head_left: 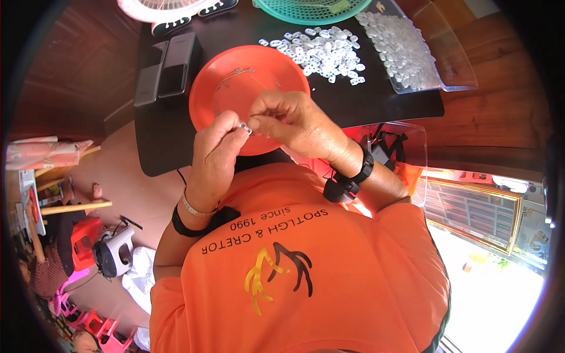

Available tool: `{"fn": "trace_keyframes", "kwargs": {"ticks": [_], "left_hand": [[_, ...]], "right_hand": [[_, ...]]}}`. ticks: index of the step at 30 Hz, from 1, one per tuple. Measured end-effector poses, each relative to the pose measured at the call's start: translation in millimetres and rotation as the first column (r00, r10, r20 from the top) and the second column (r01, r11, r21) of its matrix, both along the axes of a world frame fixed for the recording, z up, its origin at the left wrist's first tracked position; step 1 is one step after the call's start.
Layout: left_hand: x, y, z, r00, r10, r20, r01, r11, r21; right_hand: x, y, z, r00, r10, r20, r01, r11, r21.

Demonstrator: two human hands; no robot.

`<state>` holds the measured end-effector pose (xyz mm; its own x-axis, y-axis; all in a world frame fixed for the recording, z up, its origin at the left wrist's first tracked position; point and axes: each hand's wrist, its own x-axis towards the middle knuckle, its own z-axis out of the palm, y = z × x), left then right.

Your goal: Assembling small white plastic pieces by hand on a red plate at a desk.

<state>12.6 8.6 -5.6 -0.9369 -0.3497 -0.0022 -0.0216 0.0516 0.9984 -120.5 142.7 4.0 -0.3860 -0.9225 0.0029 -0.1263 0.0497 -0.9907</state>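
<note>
White, a small piece point(245, 128) sits over the orange bowl point(265, 59) in the head view, pinched between thumb and finger of the left hand point(215, 148), its long axis slanting down to the right. The right hand point(294, 122) has its fingertips closed just beside it; whether they grip anything I cannot tell. The bowl, at the near edge of the table point(382, 109), holds thin sticks point(238, 73). White links point(329, 54) lie piled toward the far edge; a clear tray point(456, 67) at the right edge holds translucent pieces point(406, 56).
</note>
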Motion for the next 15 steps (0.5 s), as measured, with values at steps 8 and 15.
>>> {"fn": "trace_keyframes", "kwargs": {"ticks": [8,15], "left_hand": [[2.5,2.0,-4.2,1.000,0.006,0.010,-0.005,0.994,-0.112],[-1.2,4.9,5.3,0.999,0.003,0.034,-0.003,1.000,-0.007]], "right_hand": [[6.5,0.6,1.7,0.946,-0.054,-0.320,0.042,0.998,-0.044],[-0.9,6.2,8.0,0.949,-0.050,-0.311,0.037,0.998,-0.046]]}}
